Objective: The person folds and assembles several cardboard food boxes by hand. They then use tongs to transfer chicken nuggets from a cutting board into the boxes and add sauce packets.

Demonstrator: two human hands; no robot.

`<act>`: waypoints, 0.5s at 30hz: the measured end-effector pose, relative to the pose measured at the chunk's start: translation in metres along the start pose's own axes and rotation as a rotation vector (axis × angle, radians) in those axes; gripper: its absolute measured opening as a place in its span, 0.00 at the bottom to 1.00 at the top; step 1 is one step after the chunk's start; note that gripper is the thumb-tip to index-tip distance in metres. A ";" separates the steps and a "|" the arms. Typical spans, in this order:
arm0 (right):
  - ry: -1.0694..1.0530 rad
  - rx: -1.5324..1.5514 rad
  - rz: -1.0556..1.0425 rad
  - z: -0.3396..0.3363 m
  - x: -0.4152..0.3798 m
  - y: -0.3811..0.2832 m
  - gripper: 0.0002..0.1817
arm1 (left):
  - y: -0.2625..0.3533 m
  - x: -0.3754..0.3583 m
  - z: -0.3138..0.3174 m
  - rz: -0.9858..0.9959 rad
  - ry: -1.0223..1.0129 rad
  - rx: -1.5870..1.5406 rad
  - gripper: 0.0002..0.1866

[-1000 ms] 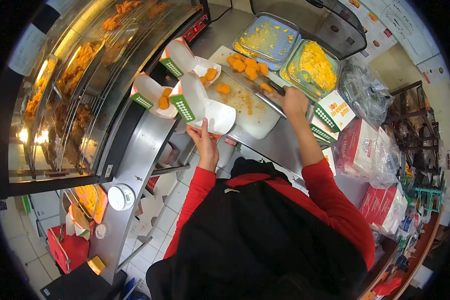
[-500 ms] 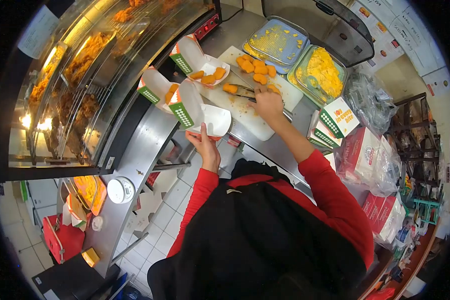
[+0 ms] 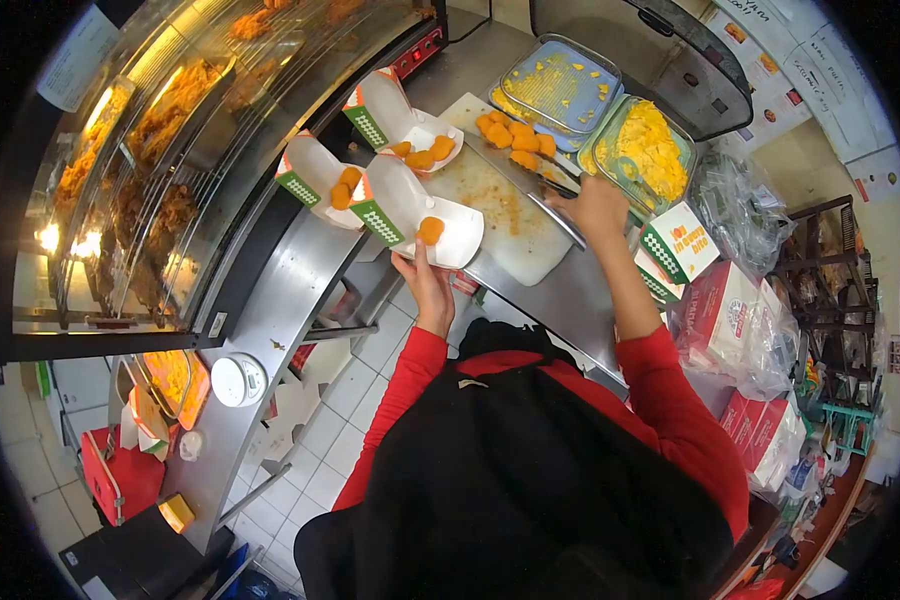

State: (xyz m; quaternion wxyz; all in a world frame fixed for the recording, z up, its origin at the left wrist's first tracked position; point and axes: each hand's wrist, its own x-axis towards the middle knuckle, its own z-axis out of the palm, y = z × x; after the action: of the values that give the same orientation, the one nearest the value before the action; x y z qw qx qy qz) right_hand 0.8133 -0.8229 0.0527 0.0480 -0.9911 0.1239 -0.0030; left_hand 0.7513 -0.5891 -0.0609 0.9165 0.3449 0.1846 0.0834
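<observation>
My left hand (image 3: 432,298) grips the edge of the nearest open food box (image 3: 457,232), its thumb up over the rim; one nugget (image 3: 431,230) lies inside. In my right hand (image 3: 598,210) are tongs (image 3: 562,182), their tips at the pile of nuggets (image 3: 510,132) on the white cutting board (image 3: 532,258). A long knife (image 3: 530,185) lies across the board under the tongs. Beside the nearest box stand a left box (image 3: 305,165) and a back box (image 3: 378,98), both with nuggets in them.
A glass warming cabinet (image 3: 232,215) with fried chicken fills the left side. Behind the board are a blue-lidded container (image 3: 560,85) and a tray of yellow food (image 3: 650,150). Closed boxes (image 3: 680,240) and plastic-wrapped packs (image 3: 720,315) stand on the right.
A nugget now lies in the nearest box, which has shifted slightly right. My right hand with the tongs has moved right, and fewer nuggets are on the board.
</observation>
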 end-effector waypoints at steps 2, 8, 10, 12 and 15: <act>-0.059 -0.019 0.017 0.010 0.009 -0.002 0.31 | 0.002 -0.002 0.006 0.004 -0.021 0.025 0.27; 0.021 -0.018 -0.026 0.025 0.017 0.002 0.30 | -0.002 0.005 0.018 0.065 -0.039 0.050 0.28; 0.001 0.021 0.013 0.019 0.015 0.009 0.31 | -0.005 0.006 0.017 0.062 -0.041 0.054 0.28; -0.025 0.012 0.037 0.007 0.011 0.012 0.32 | 0.004 -0.003 0.031 0.041 -0.033 0.079 0.28; -0.042 -0.076 0.016 -0.002 0.005 0.014 0.32 | 0.001 0.001 0.028 0.040 -0.045 0.080 0.28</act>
State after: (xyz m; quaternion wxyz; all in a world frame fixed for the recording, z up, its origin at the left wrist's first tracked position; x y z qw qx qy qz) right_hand 0.8150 -0.8374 0.0531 0.0129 -0.9911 0.1307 0.0227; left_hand 0.7629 -0.6046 -0.0409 0.9041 0.3866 0.1603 0.0865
